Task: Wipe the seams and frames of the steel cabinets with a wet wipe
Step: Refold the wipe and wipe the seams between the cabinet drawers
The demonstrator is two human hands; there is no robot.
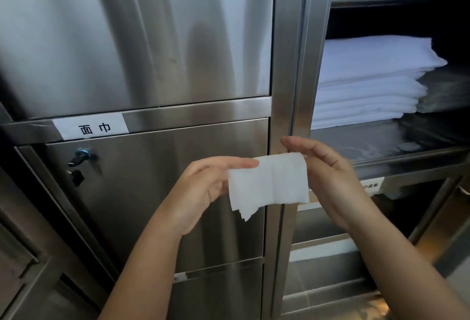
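A folded white wet wipe point(269, 182) hangs between both hands in front of the steel cabinets. My left hand point(203, 187) pinches its upper left corner. My right hand point(328, 174) holds its upper right edge, fingers stretched over the top. Behind the wipe runs the vertical steel frame post point(284, 65) with a dark seam point(296, 65) beside it. A horizontal frame bar point(193, 113) crosses between the upper door point(127, 34) and the lower door point(157, 192). The wipe is apart from the steel.
A white paper label point(91, 127) with two characters is stuck on the horizontal bar. A blue-ringed lock with a key and fob point(80, 160) sits on the lower door. On the right, an open shelf point(407, 154) holds a stack of folded white linen point(368, 80).
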